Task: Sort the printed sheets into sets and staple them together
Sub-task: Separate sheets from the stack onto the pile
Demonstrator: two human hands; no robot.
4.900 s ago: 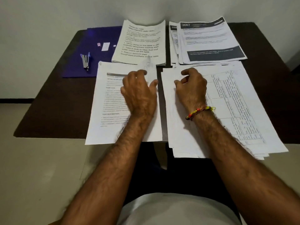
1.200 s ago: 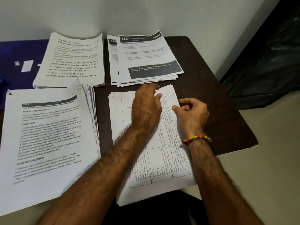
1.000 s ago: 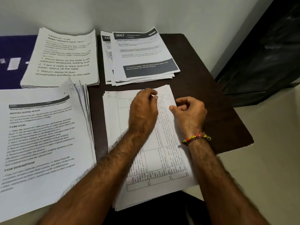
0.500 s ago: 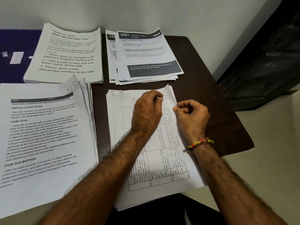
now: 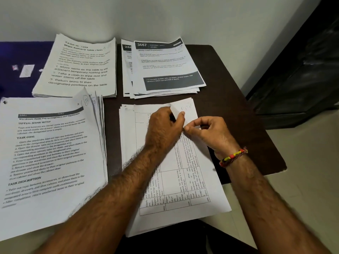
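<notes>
dark table (image 5: 229, 88) against white wall (image 5: 165, 15) | four paper stacks | both hands' fingers pinch table-sheet (image 5: 185, 110) corner

A plain indoor paperwork corner, office or home I cannot tell: a small dark wooden table (image 5: 229, 99) pushed against a bare pale wall (image 5: 165, 15), stacks of printed sheets (image 5: 77, 66) covering it, beige tiled floor (image 5: 297, 180) at the right.
</notes>
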